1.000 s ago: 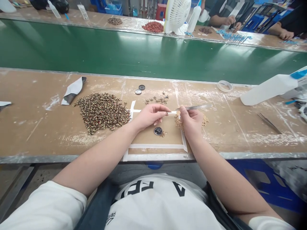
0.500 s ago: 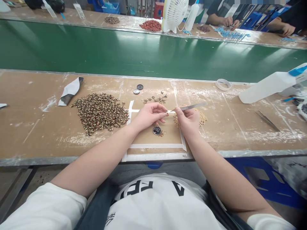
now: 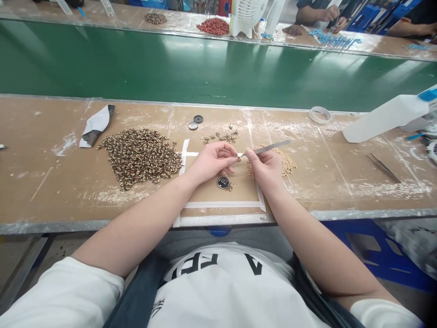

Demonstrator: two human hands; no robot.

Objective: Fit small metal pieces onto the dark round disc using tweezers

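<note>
1. Left hand (image 3: 218, 158) is pinching a small part (image 3: 238, 158) beyond the black disc (image 3: 223, 183), presumably steadying it near the tweezers (image 3: 276, 145).
2. Right hand (image 3: 268, 165) is gripping these, rightward of the disc, probably for fine control.

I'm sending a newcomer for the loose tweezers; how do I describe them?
On the brown table, find the white bottle at the right. The tweezers lie on its near side. Unlike the metal tool in the right hand, no hand holds them.
</note>
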